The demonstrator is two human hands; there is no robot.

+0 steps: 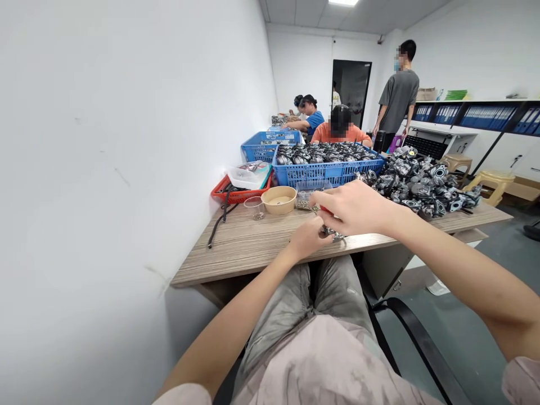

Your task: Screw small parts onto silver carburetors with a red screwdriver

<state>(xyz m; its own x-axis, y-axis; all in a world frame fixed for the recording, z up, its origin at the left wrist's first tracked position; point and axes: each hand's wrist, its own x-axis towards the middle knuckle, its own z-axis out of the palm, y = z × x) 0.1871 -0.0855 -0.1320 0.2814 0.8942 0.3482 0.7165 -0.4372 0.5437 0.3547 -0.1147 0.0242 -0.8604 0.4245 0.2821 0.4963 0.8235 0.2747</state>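
Observation:
My left hand point(310, 239) is closed around a metal carburetor point(334, 234) at the table's front edge, and most of that part is hidden by my fingers. Above it, my right hand point(352, 209) is bent down with its fingers pinched on a small red object point(324, 210); its full shape is hidden. Just beyond my hands is a clear plastic box point(301, 203) of small metal pieces. To its left are a tan round bowl point(279, 201) and a clear plastic cup point(255, 209) with a few small pieces at the bottom.
A large pile of carburetors point(422, 183) covers the table's right side. Behind the bowl, a blue crate point(324, 174) is full of more. A red tray point(236, 194) and black hoses point(217, 228) lie by the left wall. Several people sit or stand beyond; a chair armrest point(422, 337) is at right.

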